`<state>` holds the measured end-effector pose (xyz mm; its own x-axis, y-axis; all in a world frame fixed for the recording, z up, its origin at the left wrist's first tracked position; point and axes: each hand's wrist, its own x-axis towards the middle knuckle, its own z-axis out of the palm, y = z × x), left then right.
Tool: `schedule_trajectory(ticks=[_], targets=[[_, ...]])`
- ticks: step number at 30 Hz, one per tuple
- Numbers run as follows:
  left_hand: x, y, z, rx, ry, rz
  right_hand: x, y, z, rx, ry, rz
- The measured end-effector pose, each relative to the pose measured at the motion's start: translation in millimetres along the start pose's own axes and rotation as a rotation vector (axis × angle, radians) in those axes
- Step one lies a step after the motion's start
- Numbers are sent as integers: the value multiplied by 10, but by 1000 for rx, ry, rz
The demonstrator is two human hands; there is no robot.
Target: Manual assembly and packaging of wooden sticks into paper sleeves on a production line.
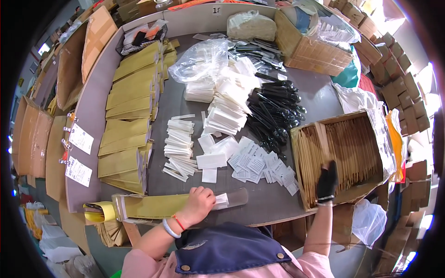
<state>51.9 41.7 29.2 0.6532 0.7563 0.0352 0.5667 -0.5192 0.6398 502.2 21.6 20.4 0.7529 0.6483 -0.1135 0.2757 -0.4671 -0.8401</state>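
Note:
My bare left hand (199, 205) is at the table's front edge with its fingers curled together. A small white packet (222, 200) sticks out from under those fingers and lies over a long clear plastic sleeve (239, 196). Beneath that wrist stretches a long olive-yellow paper strip (160, 206), its left end by a clear holder. My right hand (327, 183), in a black glove, reaches into a cardboard box (302, 185) at the right. Its closed fingers are at the near end of a brown paper envelope (323, 141), which stands out above the tightly packed row.
Stacked olive-yellow envelopes (130, 99) line the left side. White packets (227, 111), folded white slips (180, 143), printed cards (250, 160) and black plastic spoons (273, 109) cover the middle. An open carton (315, 55) stands at the back right, and a low partition (190, 23) runs behind.

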Motion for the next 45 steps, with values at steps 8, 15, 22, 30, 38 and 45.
schedule_trajectory(ticks=[8, 15, 22, 30, 38, 45], targets=[[105, 124, -33, 148, 177, 72, 19, -1063, 1025, -397, -108, -563], [1097, 181, 362, -32, 399, -174, 191, -1279, 1308, -753, -248, -349], [1276, 5, 483, -53, 437, -287, 190, -1253, 1294, -522, -269, -251], [253, -44, -403, -432, 143, -341, -270, -842, 775, -241, -241, -559], [-405, 136, 3, 174, 214, -172, -1210, -749, 819, -219, -817, -535], [-643, 138, 31, 292, 66, -84, -1570, -592, 1094, -323, -811, -843]])
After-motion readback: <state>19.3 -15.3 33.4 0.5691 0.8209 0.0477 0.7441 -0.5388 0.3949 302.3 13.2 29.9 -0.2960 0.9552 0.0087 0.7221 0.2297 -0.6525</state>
